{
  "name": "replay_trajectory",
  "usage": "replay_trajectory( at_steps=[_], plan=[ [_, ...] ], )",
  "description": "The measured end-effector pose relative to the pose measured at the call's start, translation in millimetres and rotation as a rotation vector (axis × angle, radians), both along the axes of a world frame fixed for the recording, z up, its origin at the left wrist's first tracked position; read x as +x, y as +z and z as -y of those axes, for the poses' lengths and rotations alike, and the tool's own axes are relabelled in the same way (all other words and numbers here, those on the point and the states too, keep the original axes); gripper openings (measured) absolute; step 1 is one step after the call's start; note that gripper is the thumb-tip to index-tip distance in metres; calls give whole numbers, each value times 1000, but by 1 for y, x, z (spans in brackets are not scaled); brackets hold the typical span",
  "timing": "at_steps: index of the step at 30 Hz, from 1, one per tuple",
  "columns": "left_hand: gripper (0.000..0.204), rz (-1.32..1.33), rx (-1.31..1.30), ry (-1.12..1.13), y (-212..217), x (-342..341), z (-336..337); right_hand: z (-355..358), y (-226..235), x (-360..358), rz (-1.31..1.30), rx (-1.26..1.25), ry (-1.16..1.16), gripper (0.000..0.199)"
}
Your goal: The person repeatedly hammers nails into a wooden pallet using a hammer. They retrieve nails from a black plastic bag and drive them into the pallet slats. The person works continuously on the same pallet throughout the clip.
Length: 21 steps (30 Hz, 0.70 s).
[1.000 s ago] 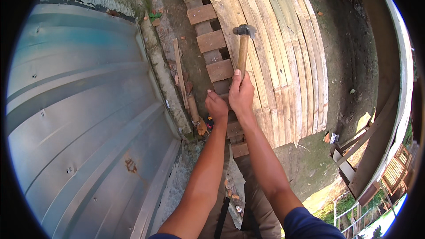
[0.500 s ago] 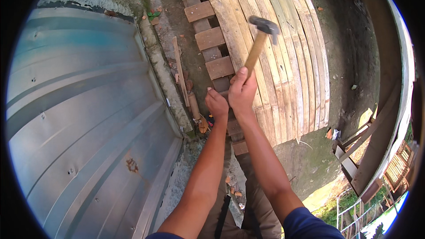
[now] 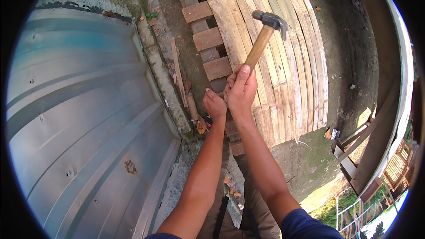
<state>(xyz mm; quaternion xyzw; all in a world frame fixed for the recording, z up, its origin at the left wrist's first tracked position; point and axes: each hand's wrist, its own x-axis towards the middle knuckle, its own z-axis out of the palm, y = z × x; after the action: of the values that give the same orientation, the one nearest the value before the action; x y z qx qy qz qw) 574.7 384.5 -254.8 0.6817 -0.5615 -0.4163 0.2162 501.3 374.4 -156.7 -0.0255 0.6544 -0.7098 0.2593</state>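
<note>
My right hand (image 3: pixel 241 89) grips the wooden handle of a claw hammer (image 3: pixel 264 35), its dark metal head raised up and to the right over a row of long wooden planks (image 3: pixel 270 75). My left hand (image 3: pixel 214 105) is closed beside the right hand, just left of it, above short wooden crosspieces (image 3: pixel 207 39). Whether the left fingers pinch a small thing I cannot tell.
A corrugated metal sheet (image 3: pixel 84 119) fills the left. A concrete curb (image 3: pixel 161 79) with a thin wooden strip (image 3: pixel 178 73) beside it runs between sheet and planks. Bare dirt (image 3: pixel 345 53) lies right of the planks, with wooden beams (image 3: pixel 380 119) and a fence (image 3: pixel 354 212) beyond.
The hammer head has swung up and to the right, away from the planks, and the right hand has tilted with it. The left hand has stayed in place.
</note>
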Motion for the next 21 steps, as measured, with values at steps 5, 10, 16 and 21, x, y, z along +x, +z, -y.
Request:
replay_trajectory(
  at_steps=[5,10,16,21],
  plan=[
    [53,-55,93,62,3,-3,-2,4,0,-4,-103,204,72,41],
    [54,-20,73,11,4,0,1,-1,-3,-1,39,-136,-101,41],
    [53,-32,102,53,7,-2,1,-7,14,-11,198,112,40,45],
    [53,3,47,14,7,-3,0,-30,47,-34,449,-2,-10,55]
  ],
)
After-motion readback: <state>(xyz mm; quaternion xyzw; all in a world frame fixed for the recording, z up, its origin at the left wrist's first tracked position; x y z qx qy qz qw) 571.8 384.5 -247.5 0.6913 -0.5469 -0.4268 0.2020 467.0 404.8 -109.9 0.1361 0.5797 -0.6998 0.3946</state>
